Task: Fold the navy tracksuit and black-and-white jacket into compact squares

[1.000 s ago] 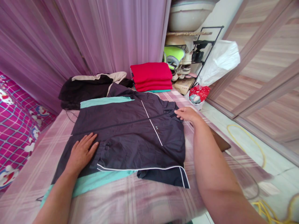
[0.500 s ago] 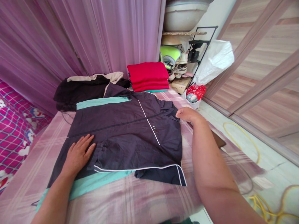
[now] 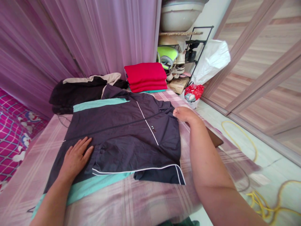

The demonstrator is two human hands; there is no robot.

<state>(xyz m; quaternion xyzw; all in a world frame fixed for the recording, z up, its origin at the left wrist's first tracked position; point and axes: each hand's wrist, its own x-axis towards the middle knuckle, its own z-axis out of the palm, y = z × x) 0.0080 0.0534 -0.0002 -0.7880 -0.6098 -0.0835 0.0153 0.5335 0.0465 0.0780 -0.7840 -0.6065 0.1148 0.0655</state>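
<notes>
Curtain (image 3: pixel 94 34): one, purple, hanging in folds along the back.
Cupboard (image 3: pixel 263 75): one, wood-grained, on the right, above a tiled floor (image 3: pixel 270 166).
Bed (image 3: pixel 108 204): one, spread with a pink plaid sheet.
Jacket (image 3: pixel 113 125): one, dark, lying spread on the bed, front up, collar (image 3: pixel 167 108) to the right; one zip runs its length, one white stripe (image 3: pixel 147 124) crosses the chest, two teal strips show along its edges.
Rack (image 3: pixel 201 51): one, black-framed, past the bed's far end, bearing one basin (image 3: pixel 181 17) and several shoes, too crowded to count.
Piles: two, side by side; one black pile (image 3: pixel 82 91), one red pile (image 3: pixel 145 73) with three folds showing.
Bags: two, near the rack; one white bag (image 3: pixel 209 61), one red bag (image 3: pixel 194 91).
Left hand (image 3: pixel 76 157): wide, palm down, laid on the jacket near its hem.
Right hand (image 3: pixel 184 113): narrow, fingers drawn together, holding the collar's edge.
Yellow cord (image 3: pixel 256 199): looped on the floor; one length or two, cannot tell.
</notes>
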